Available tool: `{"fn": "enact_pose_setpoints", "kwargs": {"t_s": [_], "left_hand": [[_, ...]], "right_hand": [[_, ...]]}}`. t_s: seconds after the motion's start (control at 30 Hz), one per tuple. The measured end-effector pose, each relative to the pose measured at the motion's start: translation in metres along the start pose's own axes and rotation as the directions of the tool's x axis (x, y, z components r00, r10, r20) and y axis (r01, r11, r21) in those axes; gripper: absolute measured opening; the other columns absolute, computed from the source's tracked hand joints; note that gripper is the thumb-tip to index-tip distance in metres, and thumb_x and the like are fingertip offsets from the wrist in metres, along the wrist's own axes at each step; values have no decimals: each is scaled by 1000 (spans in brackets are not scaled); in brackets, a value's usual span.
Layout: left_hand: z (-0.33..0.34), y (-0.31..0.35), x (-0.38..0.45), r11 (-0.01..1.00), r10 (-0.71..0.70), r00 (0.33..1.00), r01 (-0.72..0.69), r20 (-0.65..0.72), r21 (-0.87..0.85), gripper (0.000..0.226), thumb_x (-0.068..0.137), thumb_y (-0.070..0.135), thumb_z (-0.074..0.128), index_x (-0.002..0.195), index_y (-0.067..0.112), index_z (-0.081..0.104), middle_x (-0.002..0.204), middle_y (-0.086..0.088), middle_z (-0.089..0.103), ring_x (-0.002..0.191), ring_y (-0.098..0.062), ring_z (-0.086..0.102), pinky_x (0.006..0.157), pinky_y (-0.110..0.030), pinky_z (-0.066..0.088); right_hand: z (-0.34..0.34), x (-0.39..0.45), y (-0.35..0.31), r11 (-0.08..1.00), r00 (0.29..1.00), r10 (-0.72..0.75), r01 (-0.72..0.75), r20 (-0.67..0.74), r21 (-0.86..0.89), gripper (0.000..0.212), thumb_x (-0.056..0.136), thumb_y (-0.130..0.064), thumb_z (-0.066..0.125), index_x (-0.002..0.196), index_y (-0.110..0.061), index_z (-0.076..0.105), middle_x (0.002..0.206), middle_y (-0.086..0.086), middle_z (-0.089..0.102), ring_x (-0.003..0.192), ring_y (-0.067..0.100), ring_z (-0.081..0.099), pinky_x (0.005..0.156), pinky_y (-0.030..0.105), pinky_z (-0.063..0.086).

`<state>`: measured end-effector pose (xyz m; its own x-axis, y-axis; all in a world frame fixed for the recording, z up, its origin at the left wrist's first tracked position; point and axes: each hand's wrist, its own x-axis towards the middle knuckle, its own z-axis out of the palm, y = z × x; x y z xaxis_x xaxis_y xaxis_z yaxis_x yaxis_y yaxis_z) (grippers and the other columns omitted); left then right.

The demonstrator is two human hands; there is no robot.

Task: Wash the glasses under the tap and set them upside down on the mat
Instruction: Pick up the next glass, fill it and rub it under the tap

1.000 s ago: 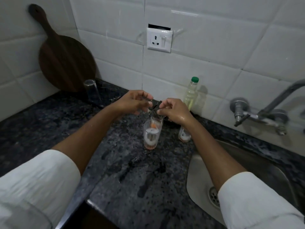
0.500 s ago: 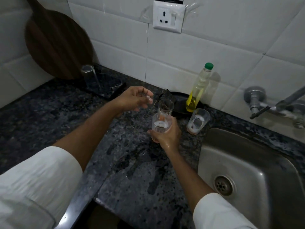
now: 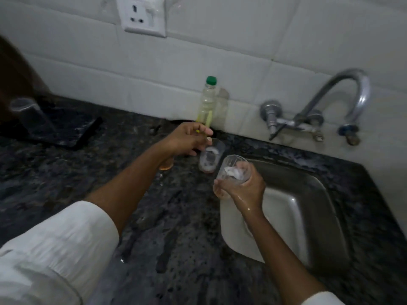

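My right hand [image 3: 242,188] grips a clear glass [image 3: 233,170] with white foam inside, tilted over the left rim of the steel sink [image 3: 312,216]. A second foamy glass [image 3: 210,159] stands on the counter beside the sink. My left hand [image 3: 187,140] hovers with curled fingers just left of it, in front of the soap bottle; whether it holds anything is unclear. A third glass with an amber bottom [image 3: 166,166] is mostly hidden under that hand. On the dark mat [image 3: 72,133] at the far left, one glass [image 3: 30,116] stands upside down. No water runs from the curved tap [image 3: 354,89].
A green-capped bottle [image 3: 208,100] of yellowish liquid stands against the white tiles. The tap's valve handle [image 3: 273,119] sticks out of the wall above the sink. A wall socket [image 3: 143,16] is at top centre, and a brown wooden board [image 3: 13,73] at the left edge. The granite counter [image 3: 176,238] is wet.
My right hand has lifted the foamy glass off the counter and carried it right to the sink's edge. My left hand followed to the right, toward the bottle. The view swung right.
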<state>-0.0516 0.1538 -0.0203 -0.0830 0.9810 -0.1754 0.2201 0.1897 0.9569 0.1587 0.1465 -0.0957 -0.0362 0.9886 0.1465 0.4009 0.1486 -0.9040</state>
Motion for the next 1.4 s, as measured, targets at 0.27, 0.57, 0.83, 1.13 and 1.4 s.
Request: {"fn": "enact_pose_setpoints", "kwargs": {"t_s": [0.27, 0.57, 0.83, 1.13, 1.4], "left_hand": [[153, 32, 71, 958, 30, 998, -13, -56, 288, 44, 99, 44, 51, 93, 3, 68, 94, -21, 71, 77, -26, 65, 64, -32, 50], [206, 56, 115, 888, 107, 883, 122, -458, 443, 71, 84, 73, 52, 66, 4, 60, 67, -12, 62, 71, -33, 66, 58, -32, 40], [204, 56, 118, 865, 181, 858, 93, -481, 493, 67, 89, 70, 46, 59, 14, 67, 61, -7, 66, 64, -28, 66, 67, -39, 53], [199, 49, 122, 911, 156, 859, 66, -488, 407, 81, 74, 75, 22, 76, 10, 70, 73, -11, 71, 70, -31, 69, 75, -46, 57], [195, 40, 130, 937, 114, 878, 60, -465, 344, 81, 73, 76, 24, 80, 9, 69, 73, -12, 71, 68, -34, 70, 73, -48, 59]], "right_hand": [[-134, 50, 56, 993, 984, 106, -114, -145, -45, 61, 42, -32, 96, 92, -22, 63, 86, -3, 69, 79, 17, 66, 70, 30, 54], [-174, 92, 72, 993, 995, 78, -83, -66, -84, 73, 39, -45, 89, 101, -19, 60, 96, 3, 68, 88, 21, 65, 75, 36, 56], [-170, 100, 63, 991, 997, 59, -65, -56, -119, 66, 49, -35, 94, 104, -18, 61, 98, -1, 68, 85, 14, 61, 64, 17, 40], [-168, 98, 62, 989, 996, 65, -73, -63, -132, 70, 47, -37, 94, 105, -16, 62, 98, 0, 69, 86, 16, 64, 69, 21, 47], [-171, 95, 62, 991, 995, 60, -69, -77, -115, 67, 45, -35, 94, 101, -18, 62, 95, 0, 69, 84, 16, 65, 63, 18, 46]]}}
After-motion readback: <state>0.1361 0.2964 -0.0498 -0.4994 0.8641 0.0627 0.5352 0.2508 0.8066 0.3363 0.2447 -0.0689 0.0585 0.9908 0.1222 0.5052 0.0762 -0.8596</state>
